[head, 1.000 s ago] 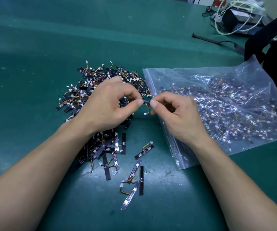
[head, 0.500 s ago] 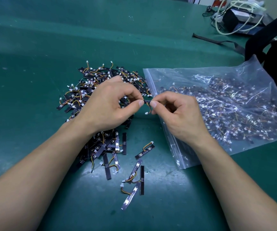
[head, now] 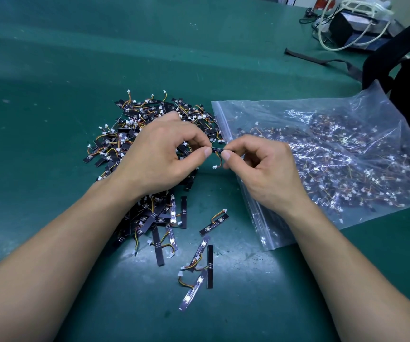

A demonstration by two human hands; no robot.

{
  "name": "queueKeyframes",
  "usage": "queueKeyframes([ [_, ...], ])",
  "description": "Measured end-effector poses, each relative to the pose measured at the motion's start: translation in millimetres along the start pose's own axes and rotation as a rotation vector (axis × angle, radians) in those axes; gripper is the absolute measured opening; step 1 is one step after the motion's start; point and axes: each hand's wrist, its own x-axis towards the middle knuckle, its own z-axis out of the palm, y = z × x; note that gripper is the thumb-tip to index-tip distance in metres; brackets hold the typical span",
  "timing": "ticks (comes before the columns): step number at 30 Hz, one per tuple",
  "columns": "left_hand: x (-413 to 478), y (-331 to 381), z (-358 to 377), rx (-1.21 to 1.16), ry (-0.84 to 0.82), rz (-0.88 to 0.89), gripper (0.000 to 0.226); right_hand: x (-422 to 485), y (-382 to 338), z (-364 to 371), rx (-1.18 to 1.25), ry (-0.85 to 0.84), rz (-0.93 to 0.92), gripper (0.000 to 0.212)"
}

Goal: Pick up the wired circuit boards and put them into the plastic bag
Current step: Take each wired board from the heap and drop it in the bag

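Bright overhead glare, wide-angle edge warp

No text, label or number is readable on the boards point(head: 129, 134), the bag point(head: 384, 102) or the tabletop point(head: 50, 70).

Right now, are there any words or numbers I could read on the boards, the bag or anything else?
No text here can be read.
On the held board: any print is too small to read.
On the loose boards: only tiny white dots, too small to read.
On the bag: clear plastic, no label shows.
On the black box far off: too blurred to read.
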Motion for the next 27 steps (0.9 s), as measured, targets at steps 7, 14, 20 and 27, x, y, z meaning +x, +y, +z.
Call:
queueKeyframes([
  [7,0.0,-0.1,1.0,0.014,0.015,0.001,0.01,-0.6,-1.0,0.8,0.004,0.029,0.034,0.004],
  [14,0.2,-0.5,1.5,0.013,0.026,0.009,0.011,0.0,-1.2,0.2,0.0,0.03,0.015,0.009],
  [20,-0.3,0.4,1.2,0.009,0.027,0.013,0.01,0.2,-1.6,-0.2,-0.02,0.04,-0.014,0.012],
  [27,-0.1,-1.0,1.0,0.014,0.028,0.018,0.008,-0.3,-1.4,0.2,-0.012,0.035,0.007,0.009],
])
